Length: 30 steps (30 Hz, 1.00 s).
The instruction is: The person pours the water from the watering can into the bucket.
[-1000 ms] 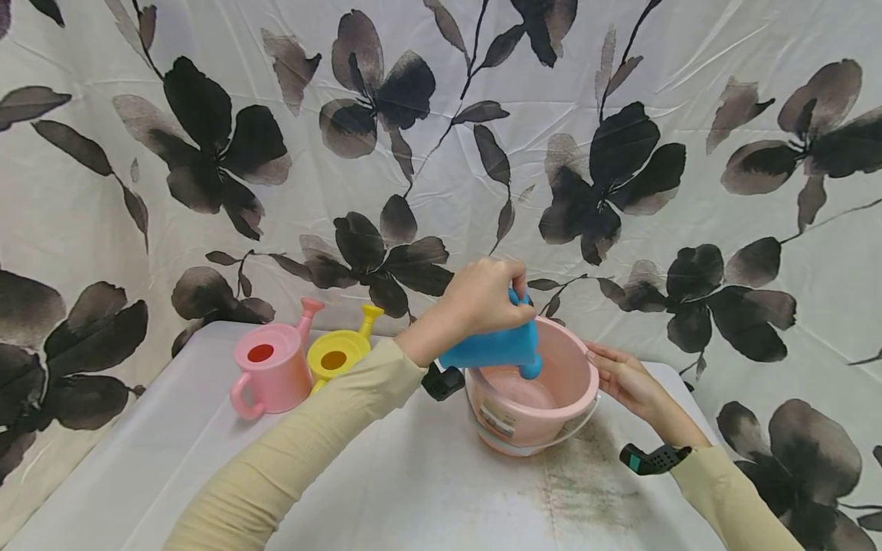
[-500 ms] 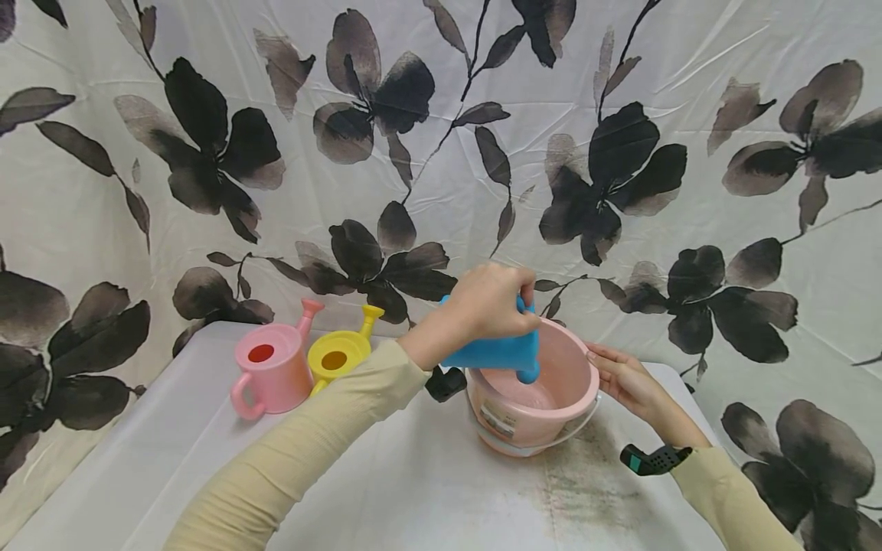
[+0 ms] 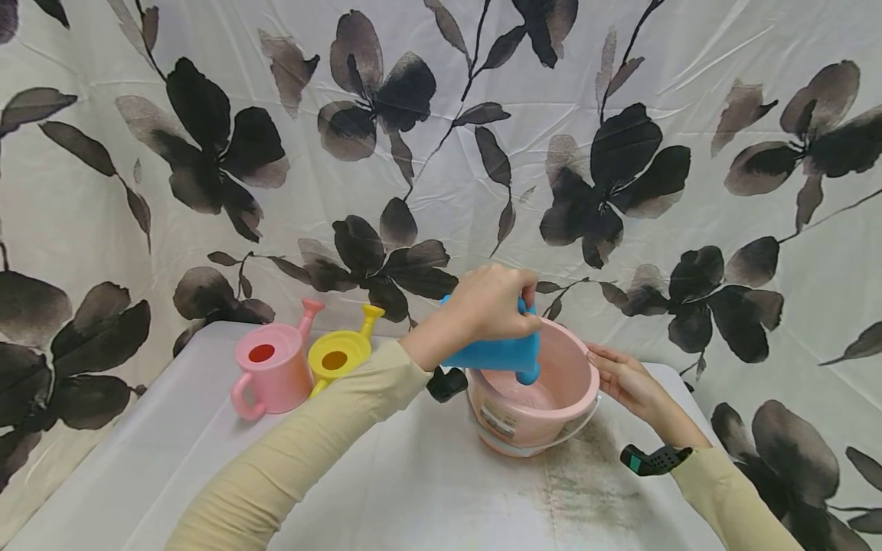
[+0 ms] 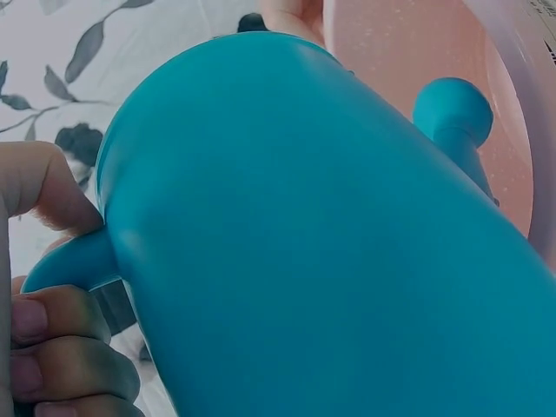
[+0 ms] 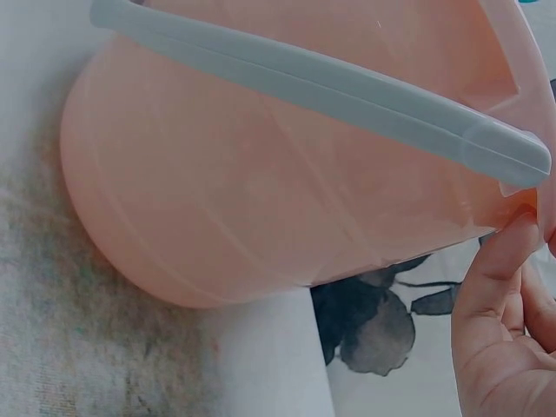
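Note:
My left hand (image 3: 492, 302) grips the handle of a blue watering can (image 3: 492, 354), fingers curled round it as the left wrist view shows. The can is tipped on its side over the pink bucket (image 3: 537, 425), its round spout head (image 4: 452, 113) pointing down into the opening. At the bucket's far right rim, my right hand (image 3: 623, 379) holds the edge, thumb against the outer wall just under the rim. A pale grey carry handle (image 5: 321, 87) hangs down across the bucket's side. The can's opening is hidden from the head view.
A pink watering can (image 3: 279, 383) and a smaller yellow watering can (image 3: 347, 343) stand side by side at the table's back left. The white table (image 3: 386, 490) has a dark stain (image 3: 592, 490) in front of the bucket. A floral cloth (image 3: 468, 199) hangs behind.
My left hand has shifted slightly right, and the blue watering can's spout head sits a little lower over the bucket. The right hand and the bucket stay in place.

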Available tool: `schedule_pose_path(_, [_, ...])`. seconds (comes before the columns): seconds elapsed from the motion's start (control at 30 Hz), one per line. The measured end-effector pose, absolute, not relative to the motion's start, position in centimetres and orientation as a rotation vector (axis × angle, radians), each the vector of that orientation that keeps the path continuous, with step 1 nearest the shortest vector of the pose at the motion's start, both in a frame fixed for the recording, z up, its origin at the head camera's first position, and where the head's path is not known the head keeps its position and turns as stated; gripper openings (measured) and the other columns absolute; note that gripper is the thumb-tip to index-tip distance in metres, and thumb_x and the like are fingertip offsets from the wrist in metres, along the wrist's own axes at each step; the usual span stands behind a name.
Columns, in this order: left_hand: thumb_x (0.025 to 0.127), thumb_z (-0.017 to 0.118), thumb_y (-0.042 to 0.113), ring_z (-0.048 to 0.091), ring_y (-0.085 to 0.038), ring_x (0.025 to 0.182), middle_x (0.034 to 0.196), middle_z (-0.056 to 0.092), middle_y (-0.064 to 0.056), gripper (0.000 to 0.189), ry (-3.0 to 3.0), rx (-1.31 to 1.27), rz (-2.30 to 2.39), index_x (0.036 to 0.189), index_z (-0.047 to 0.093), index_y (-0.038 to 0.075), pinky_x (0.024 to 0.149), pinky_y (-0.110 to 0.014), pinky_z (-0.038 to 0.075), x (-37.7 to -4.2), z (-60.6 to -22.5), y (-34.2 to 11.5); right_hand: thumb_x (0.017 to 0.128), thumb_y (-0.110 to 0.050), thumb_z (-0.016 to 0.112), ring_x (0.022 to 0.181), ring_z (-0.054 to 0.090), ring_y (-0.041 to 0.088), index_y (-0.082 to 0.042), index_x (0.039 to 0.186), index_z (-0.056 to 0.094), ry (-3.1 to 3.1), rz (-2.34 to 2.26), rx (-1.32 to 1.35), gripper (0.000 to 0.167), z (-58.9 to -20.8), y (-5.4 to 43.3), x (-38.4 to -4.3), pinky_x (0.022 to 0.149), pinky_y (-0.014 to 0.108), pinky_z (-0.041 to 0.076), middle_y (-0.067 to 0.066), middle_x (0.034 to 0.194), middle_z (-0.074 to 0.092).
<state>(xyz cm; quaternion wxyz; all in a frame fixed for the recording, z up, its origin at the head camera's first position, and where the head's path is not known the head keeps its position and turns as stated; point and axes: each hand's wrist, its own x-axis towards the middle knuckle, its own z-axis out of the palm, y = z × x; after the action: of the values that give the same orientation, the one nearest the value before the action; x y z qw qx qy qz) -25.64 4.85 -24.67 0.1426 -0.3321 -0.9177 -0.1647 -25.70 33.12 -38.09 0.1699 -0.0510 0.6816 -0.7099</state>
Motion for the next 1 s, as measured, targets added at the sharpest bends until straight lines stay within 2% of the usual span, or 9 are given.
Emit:
schedule_pose_path(0.23, [0.078,0.070,0.037,0.054,-0.010,0.065,0.066,0.056,0.009,0.018,-2.637,-0.960,-0.477,0.075,0.058,0.024,0.050,-0.026,0.039,-25.7,-24.7,5.0,0.103,-0.018,0.044,0.100,0.063,-0.003,0.013,0.148,0.002,1.902,-2.038,-0.173,0.069,-38.2,33.1,-25.9,0.084,0.016,0.052,-0.019,0.106,0.063])
schedule_pose_path(1.0, [0.079,0.070,0.035,0.053,-0.010,0.064,0.068,0.055,0.008,0.019,-2.654,-0.928,-0.514,0.076,0.057,0.022,0.051,-0.024,0.038,-27.0,-24.7,5.1,0.102,-0.017,0.045,0.099,0.063,-0.003,0.013,0.148,0.005,1.906,-2.022,-0.169,0.068,-38.2,33.7,-27.6,0.083,0.016,0.052,-0.018,0.105,0.064])
